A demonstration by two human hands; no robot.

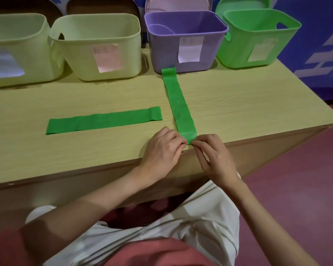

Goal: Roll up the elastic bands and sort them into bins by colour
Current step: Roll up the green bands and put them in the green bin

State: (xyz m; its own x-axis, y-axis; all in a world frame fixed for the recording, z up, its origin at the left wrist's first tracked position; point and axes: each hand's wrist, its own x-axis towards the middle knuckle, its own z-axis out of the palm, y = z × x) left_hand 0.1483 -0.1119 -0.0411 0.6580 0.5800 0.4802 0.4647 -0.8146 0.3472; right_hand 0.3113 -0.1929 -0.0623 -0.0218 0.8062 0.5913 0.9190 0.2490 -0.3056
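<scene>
A long green elastic band lies flat on the table, running from the purple bin toward the front edge. My left hand and my right hand both pinch its near end at the table's edge, fingertips almost meeting. A second green band lies flat and crosswise to the left, untouched. The green bin stands at the back right, beside the purple one.
Two pale cream bins stand at the back left, each with a paper label. A pink lid and a green lid lean behind the bins. The wooden table ends close on the right.
</scene>
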